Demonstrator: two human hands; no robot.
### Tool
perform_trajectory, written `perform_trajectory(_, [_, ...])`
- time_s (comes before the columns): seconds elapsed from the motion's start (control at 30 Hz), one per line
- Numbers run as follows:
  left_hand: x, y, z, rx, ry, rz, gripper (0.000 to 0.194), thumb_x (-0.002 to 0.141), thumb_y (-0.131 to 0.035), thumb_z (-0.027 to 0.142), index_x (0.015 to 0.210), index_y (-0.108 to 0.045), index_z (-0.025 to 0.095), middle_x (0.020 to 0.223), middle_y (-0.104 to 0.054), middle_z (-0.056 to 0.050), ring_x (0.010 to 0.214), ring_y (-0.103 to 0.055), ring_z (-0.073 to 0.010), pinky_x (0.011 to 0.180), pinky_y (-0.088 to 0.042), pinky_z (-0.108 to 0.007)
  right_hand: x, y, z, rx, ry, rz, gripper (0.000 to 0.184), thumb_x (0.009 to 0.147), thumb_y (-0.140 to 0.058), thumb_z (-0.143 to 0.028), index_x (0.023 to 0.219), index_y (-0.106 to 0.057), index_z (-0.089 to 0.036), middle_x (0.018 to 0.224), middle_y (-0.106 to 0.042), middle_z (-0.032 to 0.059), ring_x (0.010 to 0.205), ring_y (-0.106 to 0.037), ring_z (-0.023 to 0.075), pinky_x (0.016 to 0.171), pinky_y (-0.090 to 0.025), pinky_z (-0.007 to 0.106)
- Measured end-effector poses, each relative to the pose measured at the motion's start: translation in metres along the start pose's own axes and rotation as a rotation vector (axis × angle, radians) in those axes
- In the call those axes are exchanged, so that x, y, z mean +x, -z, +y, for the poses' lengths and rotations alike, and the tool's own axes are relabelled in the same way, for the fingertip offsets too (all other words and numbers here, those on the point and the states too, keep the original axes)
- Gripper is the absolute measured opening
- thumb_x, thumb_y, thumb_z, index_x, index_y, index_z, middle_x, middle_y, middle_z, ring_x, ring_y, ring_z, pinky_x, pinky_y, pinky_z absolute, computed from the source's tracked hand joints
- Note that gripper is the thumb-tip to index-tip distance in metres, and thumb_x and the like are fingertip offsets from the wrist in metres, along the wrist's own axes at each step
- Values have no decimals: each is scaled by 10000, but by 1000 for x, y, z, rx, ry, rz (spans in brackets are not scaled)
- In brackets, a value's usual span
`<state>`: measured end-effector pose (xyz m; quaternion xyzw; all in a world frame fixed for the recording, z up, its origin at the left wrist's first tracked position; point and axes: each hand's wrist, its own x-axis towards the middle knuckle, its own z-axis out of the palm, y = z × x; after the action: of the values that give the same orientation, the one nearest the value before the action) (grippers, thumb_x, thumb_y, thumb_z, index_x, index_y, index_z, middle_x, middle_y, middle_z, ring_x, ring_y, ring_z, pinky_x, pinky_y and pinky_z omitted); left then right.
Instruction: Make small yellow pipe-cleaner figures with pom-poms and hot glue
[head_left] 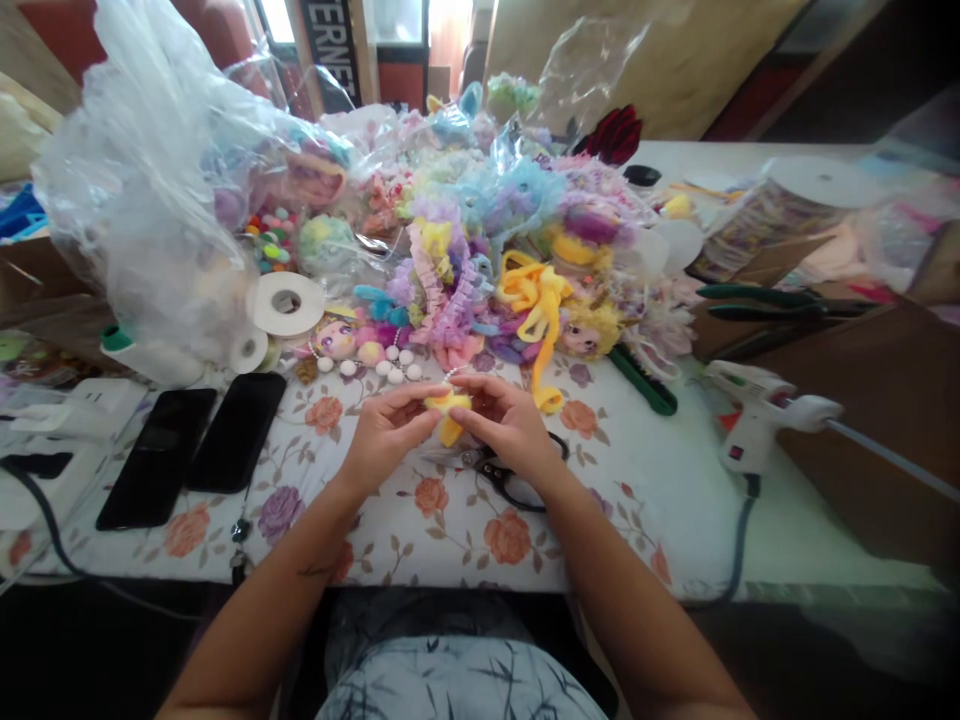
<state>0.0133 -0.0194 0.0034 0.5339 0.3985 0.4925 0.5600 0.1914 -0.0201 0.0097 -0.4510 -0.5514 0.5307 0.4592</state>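
Between my two hands is a small fuzzy yellow piece (451, 432), with a short end hanging down; its exact kind is partly hidden by the fingers. My left hand (390, 432) pinches it from the left with thumb and fingertips. My right hand (510, 422) grips the other side the same way. Under my right hand lie black-handled scissors (517, 490), partly covered by the wrist. Just beyond the fingers, a fuzzy yellow strip (551, 345) trails off the pile onto the flowered cloth (442, 530). White beads (388, 368) sit ahead of my left hand.
A heap of pastel frills and doll heads (480, 210) spans the back. At left are two black phones (157, 460), a ribbon roll (289, 303) and a plastic bag (150, 170). To the right stand a glue gun (757, 410), green-handled pliers (765, 300) and a cardboard box (870, 420).
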Motion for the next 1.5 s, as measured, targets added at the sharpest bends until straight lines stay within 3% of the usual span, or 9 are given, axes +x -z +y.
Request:
perform_trajectory(0.13, [0, 3, -1, 82, -50, 1, 195, 849, -655, 259, 1006, -770, 236, 1113, -713, -67, 969, -649, -180, 796, -540, -267, 0, 3, 1, -37, 22, 47, 352, 732, -775, -423, 990, -674, -205, 741, -581, -9, 586, -515, 114, 491, -438, 244])
perform_trajectory(0.23, [1, 2, -2, 72, -57, -3, 192, 839, -672, 260, 1005, -765, 235, 1084, -694, -68, 883, -644, -159, 738, -547, -262, -1, 3, -1, -121, 78, 96, 314, 748, -758, -404, 976, -664, -209, 766, -589, -4, 615, -534, 124, 522, -458, 255])
perform_trajectory(0.37, [2, 0, 0, 32, -98, 25, 199, 800, -719, 255, 991, -761, 219, 1049, -683, -75, 882, -647, -166, 716, -552, -260, -5, -1, -5, -231, 219, 282, 186, 794, -690, -341, 912, -608, -223, 819, -596, 2, 659, -549, 133, 590, -480, 270])
perform_trajectory(0.43, [2, -1, 0, 24, -132, 42, 192, 797, -723, 249, 982, -761, 216, 1062, -677, -79, 927, -651, -179, 747, -555, -267, -6, -2, -5, -287, 282, 312, 127, 807, -658, -310, 872, -588, -226, 840, -597, 10, 703, -563, 146, 614, -479, 276])
perform_trajectory(0.6, [1, -2, 0, 43, -188, 15, 165, 818, -695, 201, 968, -762, 216, 1043, -672, -88, 933, -649, -181, 722, -550, -257, -3, -2, -5, -338, 275, 63, 278, 784, -698, -287, 1049, -647, -222, 1106, -594, 78, 988, -600, 210, 809, -500, 334])
perform_trajectory(0.67, [1, -3, 0, 32, -199, -8, 166, 820, -688, 178, 965, -760, 213, 1030, -674, -83, 936, -647, -175, 745, -543, -259, -1, -1, -4, -276, 240, 19, 259, 786, -704, -311, 1021, -657, -212, 1128, -583, 91, 1037, -601, 225, 832, -506, 341])
perform_trajectory(0.93, [0, -3, 0, -14, -159, -16, 117, 797, -713, 190, 906, -758, 195, 1002, -692, -78, 900, -655, -173, 748, -543, -269, 2, -1, 4, -145, 183, 16, 318, 752, -753, -453, 942, -643, -222, 1089, -599, 78, 986, -607, 209, 788, -536, 329])
perform_trajectory(1.27, [-1, -1, 0, 49, -142, 13, 79, 793, -718, 231, 844, -765, 192, 982, -703, -83, 854, -650, -179, 669, -537, -259, 1, -2, 5, -165, 233, 52, 303, 748, -773, -451, 952, -703, -239, 1093, -632, 76, 981, -611, 211, 770, -540, 332])
perform_trajectory(1.5, [0, -2, 3, -6, -68, 36, 78, 783, -735, 256, 822, -717, 191, 851, -712, -32, 692, -624, -119, 573, -484, -210, 0, -3, 1, -178, 235, 53, 291, 745, -777, -441, 937, -705, -235, 1055, -628, 68, 866, -609, 181, 697, -538, 309])
